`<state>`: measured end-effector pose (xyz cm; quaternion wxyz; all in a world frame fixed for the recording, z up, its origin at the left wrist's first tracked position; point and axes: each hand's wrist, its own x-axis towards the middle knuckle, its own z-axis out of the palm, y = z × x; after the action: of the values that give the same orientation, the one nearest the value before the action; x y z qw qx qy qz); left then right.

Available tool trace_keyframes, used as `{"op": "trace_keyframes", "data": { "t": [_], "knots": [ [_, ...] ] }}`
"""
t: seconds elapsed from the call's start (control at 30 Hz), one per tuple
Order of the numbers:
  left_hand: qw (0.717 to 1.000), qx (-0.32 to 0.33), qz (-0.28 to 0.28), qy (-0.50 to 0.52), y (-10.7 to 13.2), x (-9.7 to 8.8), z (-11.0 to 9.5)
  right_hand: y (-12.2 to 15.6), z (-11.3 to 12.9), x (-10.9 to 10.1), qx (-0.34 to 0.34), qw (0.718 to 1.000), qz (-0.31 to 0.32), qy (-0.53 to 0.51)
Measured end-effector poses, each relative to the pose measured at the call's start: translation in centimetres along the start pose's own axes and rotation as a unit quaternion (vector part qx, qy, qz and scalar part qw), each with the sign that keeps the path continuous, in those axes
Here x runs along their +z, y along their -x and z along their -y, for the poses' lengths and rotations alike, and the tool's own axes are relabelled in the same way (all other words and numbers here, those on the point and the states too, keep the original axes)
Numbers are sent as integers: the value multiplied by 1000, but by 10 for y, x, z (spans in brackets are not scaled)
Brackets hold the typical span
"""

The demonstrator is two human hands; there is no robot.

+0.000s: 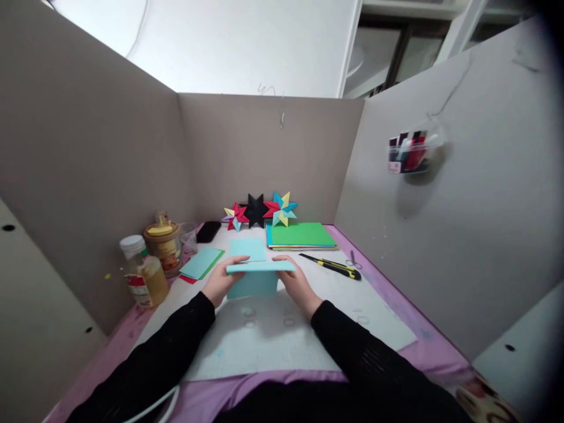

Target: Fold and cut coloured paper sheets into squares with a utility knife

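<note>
Near edge: black sleeves [176, 346] crossing the front rim of the white mat [264, 352]; purple cloth [423, 346] showing past the mat's border.
Left hand [221, 283]: closed on the left edge of the blue sheet [258, 284], thumb on top, fingers underneath.
Right hand [298, 283]: closed the same way on the right edge.
Blue sheet: folded, upper edge raised and level between both hands, lower part over the middle of the mat.
Open room: bare mat in front of the wrists and out to the right front corner.
Right side: knife [330, 266] lying aslant, near the right hand but apart; scissors [352, 259] just beside its far end.
Left side: loose teal sheets [201, 262] near the left hand; bottle [141, 276] and jar [163, 245] close against the left wall [88, 176].
Just beyond: blue square [247, 248] flat on the mat, right behind the raised edge.
Far: paper stack [302, 235] with green on top; paper stars [259, 211] leaning on the back wall [264, 141].
Bounds: cardboard walls on three sides, right wall [440, 235] well clear of the hands.
</note>
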<state>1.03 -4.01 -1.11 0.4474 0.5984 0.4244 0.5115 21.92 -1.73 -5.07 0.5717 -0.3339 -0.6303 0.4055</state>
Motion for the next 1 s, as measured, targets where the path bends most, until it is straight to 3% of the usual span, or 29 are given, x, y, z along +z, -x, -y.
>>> {"op": "trace_keyframes", "data": {
  "t": [0.13, 0.3, 0.4, 0.67, 0.87, 1.0],
  "knots": [
    [1000, -19, 9, -1, 2, 3, 0, 2, 1, 3, -9, 1000, -5, 13],
    [992, -70, 13, 106, 5, 5, 1, 2, 4, 12, 17, 996, 30, -76],
    [989, -85, -16, 116, 6, 9, 0, 4, 4, 17, 43, 994, 29, -96],
    [998, 18, -58, 28, 8, 12, -7, 2, 6, 21, 4, 999, 8, -43],
    [997, -16, -37, 59, 6, 7, 8, 0, 3, 21, 24, 993, 9, -114],
    [997, -19, -44, 66, 6, 10, 14, -2, -2, 20, 18, 997, -7, -80]
  ]
}}
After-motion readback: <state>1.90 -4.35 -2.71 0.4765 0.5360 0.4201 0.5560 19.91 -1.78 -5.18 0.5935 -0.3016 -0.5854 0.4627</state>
